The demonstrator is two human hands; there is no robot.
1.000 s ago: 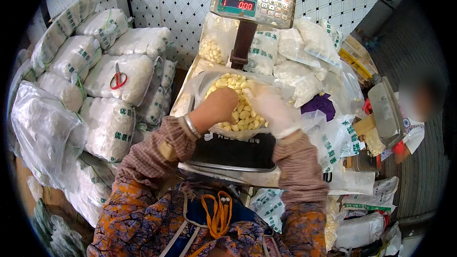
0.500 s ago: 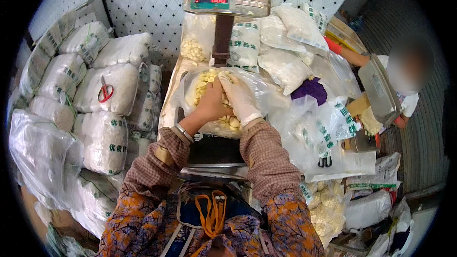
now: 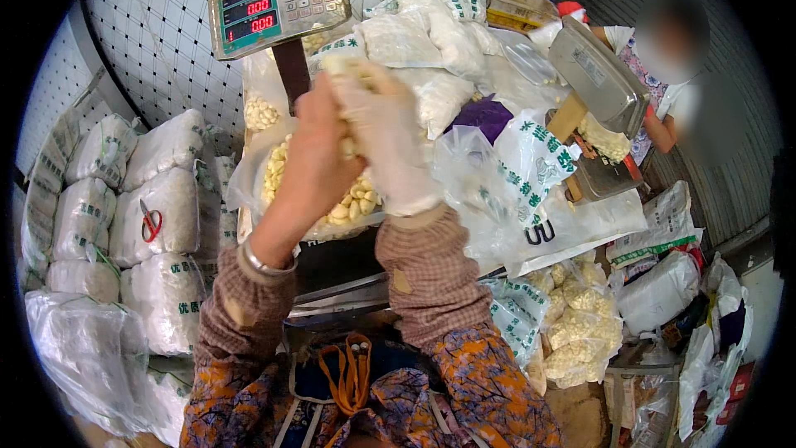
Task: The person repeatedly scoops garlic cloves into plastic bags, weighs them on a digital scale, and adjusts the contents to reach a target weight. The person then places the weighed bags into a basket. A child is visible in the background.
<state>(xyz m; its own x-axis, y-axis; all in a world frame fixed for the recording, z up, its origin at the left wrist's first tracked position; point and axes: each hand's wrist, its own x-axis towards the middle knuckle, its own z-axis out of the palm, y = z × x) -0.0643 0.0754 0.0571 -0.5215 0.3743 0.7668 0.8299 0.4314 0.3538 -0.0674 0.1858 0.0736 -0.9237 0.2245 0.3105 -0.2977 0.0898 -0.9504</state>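
Note:
An open clear bag of peeled garlic cloves (image 3: 355,204) sits on the scale, its platform mostly hidden beneath. Above the bag my bare left hand (image 3: 313,158), with a metal bracelet at the wrist, presses against my right hand (image 3: 383,129), which wears a thin whitish glove. Between the two cupped hands are pale garlic cloves, showing at the fingertips and in the gap near the palms. Both hands are closed around them, somewhat blurred by motion. Behind them stands the scale's display (image 3: 282,4) on a dark post, with red lit digits.
Wrapped white packs (image 3: 153,216) are stacked on the left, red-handled scissors (image 3: 150,221) on one. Filled white bags (image 3: 406,37), a purple cloth (image 3: 481,119) and plastic bags (image 3: 531,162) lie to the right. Another person is beside a second scale (image 3: 599,66); bagged garlic (image 3: 580,336) stands low right.
Both hands have risen out of the garlic bag, cupping cloves between them. The scale's top reading has changed. My view has swung right, shifting the scene leftward.

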